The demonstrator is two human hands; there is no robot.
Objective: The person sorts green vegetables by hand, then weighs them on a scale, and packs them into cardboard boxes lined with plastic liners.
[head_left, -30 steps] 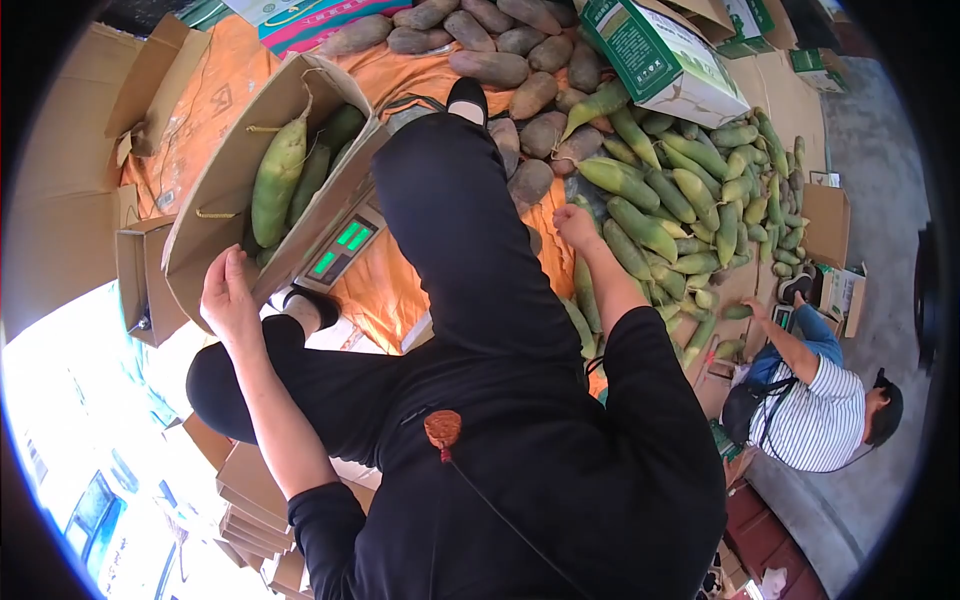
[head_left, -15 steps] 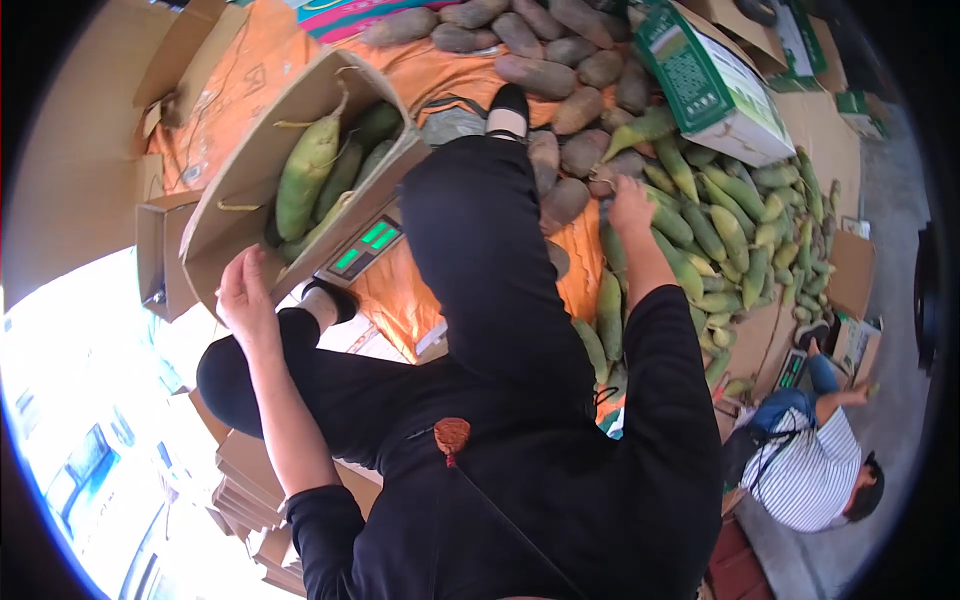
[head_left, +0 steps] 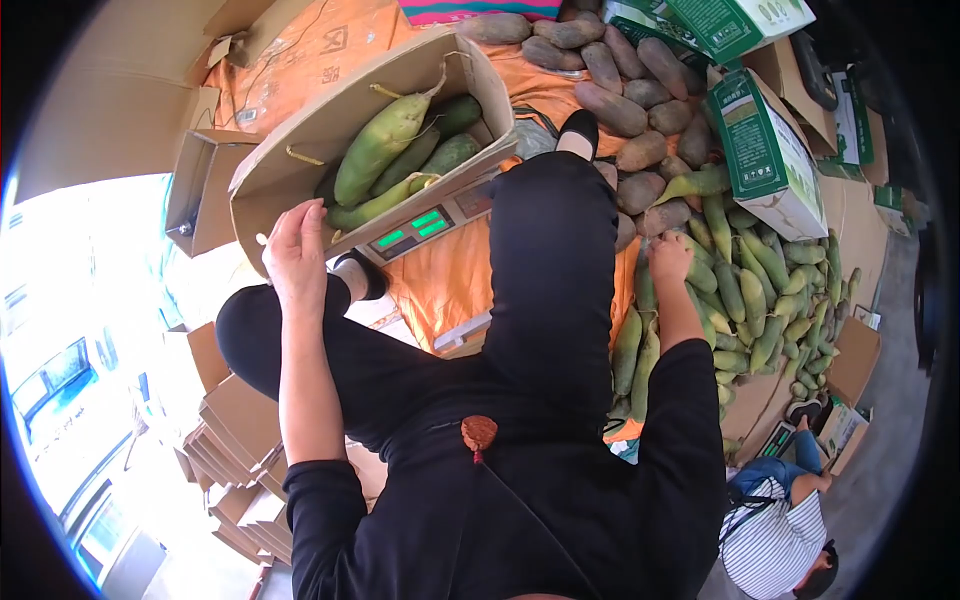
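Note:
My left hand (head_left: 298, 245) is at the near corner of an open cardboard box (head_left: 285, 185), its fingers drawn together; whether they grip the rim is hidden. Inside the box lie several green radishes (head_left: 385, 145), one with a long stem. Under the box's side shows a digital scale (head_left: 412, 232) with lit green displays. My right hand (head_left: 670, 258) is low over the left edge of a heap of green radishes (head_left: 755, 290), beside an upright-lying green radish (head_left: 645, 288). Its fingers are curled, and what they hold, if anything, I cannot make out.
Dark reddish-brown radishes (head_left: 610, 105) lie on the orange sheet (head_left: 440, 300) past my foot. Green printed cartons (head_left: 755, 135) stand behind the heap. Folded cardboard (head_left: 235, 430) is stacked at the left. A person in a striped shirt (head_left: 770, 540) is at lower right.
The view has shifted, so the scene sits further right and lower. My right hand has come slightly nearer, away from a radish's thin tail. My left hand stays at the box corner.

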